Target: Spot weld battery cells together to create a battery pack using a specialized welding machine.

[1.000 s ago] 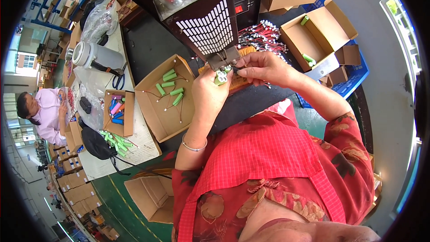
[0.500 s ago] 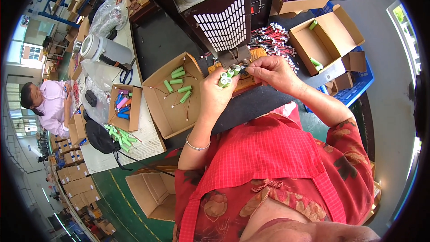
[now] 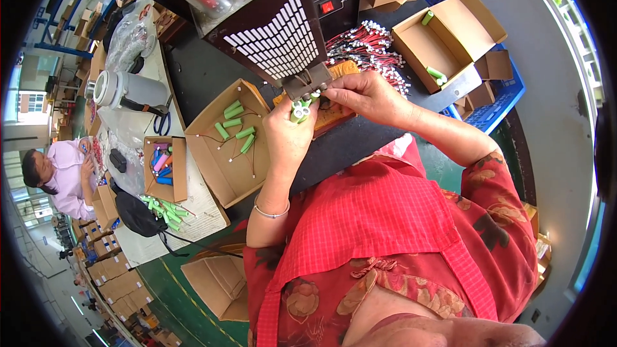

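Observation:
Several green cylindrical battery cells (image 3: pixel 299 114) are bunched in my left hand (image 3: pixel 287 138), its fingers wrapped round them. They are directly under the head (image 3: pixel 307 82) of a dark bench machine (image 3: pixel 276 42) with a slotted white grille. Beside them my right hand (image 3: pixel 369 97) pinches at the cells' far end, close to the machine head. What its fingertips hold is too small to make out. An orange-yellow block (image 3: pixel 331 115) lies beneath both hands.
Left of my hands, an open cardboard box (image 3: pixel 222 170) holds green cells with leads. Red and black connector wires (image 3: pixel 369 48) are heaped behind my right hand. Another cardboard box (image 3: pixel 437 48) with a few green cells is at right. A person in pink (image 3: pixel 67 177) sits far left.
The view has shifted, so machine and boxes appear farther left. The cells are now closer against the machine head, and my right fingers remain at their far end.

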A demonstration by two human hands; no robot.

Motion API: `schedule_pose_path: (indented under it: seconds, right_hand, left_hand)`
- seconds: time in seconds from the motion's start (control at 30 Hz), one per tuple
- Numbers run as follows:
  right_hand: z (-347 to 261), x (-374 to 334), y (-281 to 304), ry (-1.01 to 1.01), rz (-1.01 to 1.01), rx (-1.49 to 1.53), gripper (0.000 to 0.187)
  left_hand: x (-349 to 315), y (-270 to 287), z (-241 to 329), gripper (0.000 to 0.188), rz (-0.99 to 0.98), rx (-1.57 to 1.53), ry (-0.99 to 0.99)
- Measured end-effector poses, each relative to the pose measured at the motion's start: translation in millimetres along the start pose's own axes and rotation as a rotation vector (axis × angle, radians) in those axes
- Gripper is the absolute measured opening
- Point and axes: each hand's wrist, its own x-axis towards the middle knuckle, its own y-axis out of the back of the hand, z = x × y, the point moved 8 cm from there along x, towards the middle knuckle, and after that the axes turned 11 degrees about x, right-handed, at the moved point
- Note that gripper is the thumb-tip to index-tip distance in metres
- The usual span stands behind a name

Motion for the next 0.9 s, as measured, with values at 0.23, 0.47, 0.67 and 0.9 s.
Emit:
schedule_pose_path:
  seconds: [0.23, 0.47, 0.67, 0.9]
  right_hand:
    - [0, -26, 102, 0.106, 0.209, -0.407, 0.013]
    - [36, -51, 70, 0.171, 0.009, -0.854, 0.014]
    - [30, -41, 86, 0.099, -0.031, -0.866, 0.011]
    - [-8, -55, 139, -0.058, 0.433, -0.247, 0.019]
  left_hand:
    - [-6, 76, -61, 0.027, 0.173, -0.212, 0.306]
    - [-25, 102, -96, 0.028, 0.069, 0.07, 0.397]
    - [-25, 74, -71, 0.031, -0.025, -0.228, 0.453]
    - [-44, -1, -40, 0.029, -0.264, -0.901, 0.592]
